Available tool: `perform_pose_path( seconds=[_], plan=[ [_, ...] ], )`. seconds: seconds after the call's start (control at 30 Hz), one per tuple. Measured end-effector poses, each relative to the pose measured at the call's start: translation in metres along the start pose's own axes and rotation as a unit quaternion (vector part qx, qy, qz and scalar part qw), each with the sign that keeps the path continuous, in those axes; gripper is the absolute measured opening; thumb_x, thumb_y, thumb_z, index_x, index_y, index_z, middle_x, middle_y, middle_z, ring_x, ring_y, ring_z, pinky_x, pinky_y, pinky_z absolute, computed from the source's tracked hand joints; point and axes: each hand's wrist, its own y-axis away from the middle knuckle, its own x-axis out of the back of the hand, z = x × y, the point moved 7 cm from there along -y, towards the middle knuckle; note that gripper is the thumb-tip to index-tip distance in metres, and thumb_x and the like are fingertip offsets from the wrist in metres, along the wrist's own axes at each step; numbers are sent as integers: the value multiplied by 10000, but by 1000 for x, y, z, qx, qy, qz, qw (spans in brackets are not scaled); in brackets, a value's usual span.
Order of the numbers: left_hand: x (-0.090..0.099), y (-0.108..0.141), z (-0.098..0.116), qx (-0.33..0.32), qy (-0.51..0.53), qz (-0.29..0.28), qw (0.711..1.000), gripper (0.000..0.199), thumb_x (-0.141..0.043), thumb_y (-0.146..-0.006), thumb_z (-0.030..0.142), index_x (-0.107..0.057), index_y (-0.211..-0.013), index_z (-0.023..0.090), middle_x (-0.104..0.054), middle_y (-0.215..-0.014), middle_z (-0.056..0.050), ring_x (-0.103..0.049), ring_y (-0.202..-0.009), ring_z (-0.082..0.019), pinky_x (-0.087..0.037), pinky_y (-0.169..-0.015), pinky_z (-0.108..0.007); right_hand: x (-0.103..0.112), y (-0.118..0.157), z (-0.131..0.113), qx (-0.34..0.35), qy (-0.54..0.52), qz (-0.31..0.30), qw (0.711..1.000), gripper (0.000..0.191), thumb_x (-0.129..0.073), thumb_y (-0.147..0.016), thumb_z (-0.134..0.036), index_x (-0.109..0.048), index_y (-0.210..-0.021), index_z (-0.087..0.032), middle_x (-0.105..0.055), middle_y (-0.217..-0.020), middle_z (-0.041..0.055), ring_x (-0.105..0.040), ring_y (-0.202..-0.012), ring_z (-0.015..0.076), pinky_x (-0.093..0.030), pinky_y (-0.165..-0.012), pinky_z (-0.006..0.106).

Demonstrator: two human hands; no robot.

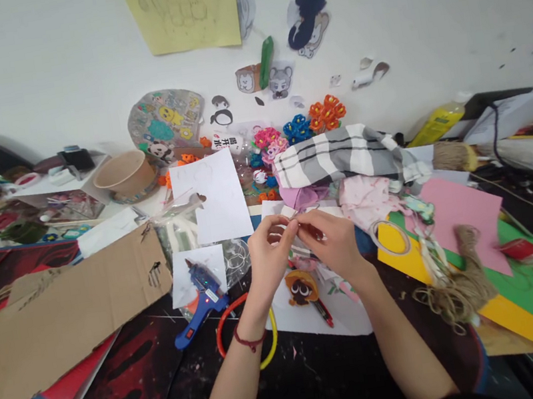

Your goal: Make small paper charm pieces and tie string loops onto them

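My left hand (272, 252) and my right hand (333, 243) meet over the middle of the table, fingertips pinched together. Between them is something small and thin, too fine to name. Under the hands lies white paper (290, 317), bearing a brown felt-like figure (301, 287) with big eyes and a red and black pen (323, 312). A red and yellow ring (274, 340) lies beneath my left forearm, partly hidden by it. Left of that hand, a blue glue gun (204, 297) rests across a white sheet (215, 261).
A large cardboard sheet (75, 304) covers the left side. At right lie a tape roll (392, 237), twine (471, 275) and coloured paper (470, 207). Behind my hands are checked cloth (351, 156), flowers (296, 128) and a round tan bowl (125, 178) by the wall.
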Motion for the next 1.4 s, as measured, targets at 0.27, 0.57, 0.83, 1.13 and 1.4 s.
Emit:
perform_pose_path(
  seconds=[0.27, 0.57, 0.83, 1.13, 1.4],
  plan=[
    [4, 3, 3, -15, 2, 48, 999, 181, -659, -857, 345, -686, -845, 166, -696, -855, -58, -623, -774, -151, -505, -708, -265, -1, 0, -2, 35, 12, -7, 999, 64, -567, -926, -175, -612, -898, -210, -683, -801, 10, -624, -697, 129, -474, -644, 254],
    [8, 6, 2, -24, 4, 84, 996, 187, -666, -849, 349, -692, -846, 163, -720, -843, -59, -655, -783, -159, -520, -754, -280, -8, 2, -5, 13, 4, -35, 999, 119, -538, -936, -206, -618, -847, -196, -612, -698, -6, -509, -585, 106, -396, -573, 256],
    [22, 3, 10, -35, -30, 118, 992, 173, -628, -885, 331, -678, -839, 172, -687, -802, -30, -612, -742, -141, -482, -718, -256, -9, 5, -13, -1, -55, -62, 997, 117, -563, -892, -167, -608, -788, -194, -575, -649, -18, -462, -544, 101, -378, -538, 256],
    [18, 4, 16, -34, 12, 77, 996, 186, -684, -846, 355, -702, -823, 172, -687, -754, -22, -613, -696, -134, -476, -670, -244, -12, 10, 19, -139, -161, 18, 977, 113, -629, -890, -288, -696, -907, -198, -698, -840, 38, -591, -634, 127, -498, -610, 274],
    [-1, 1, -2, 25, 140, 6, 990, 107, -738, -799, 290, -761, -793, 186, -659, -818, -36, -581, -798, -142, -457, -719, -251, -13, 13, 26, -201, -255, -2, 946, 169, -679, -853, -353, -720, -850, -189, -686, -770, 29, -636, -642, 137, -533, -596, 253]
  ],
)
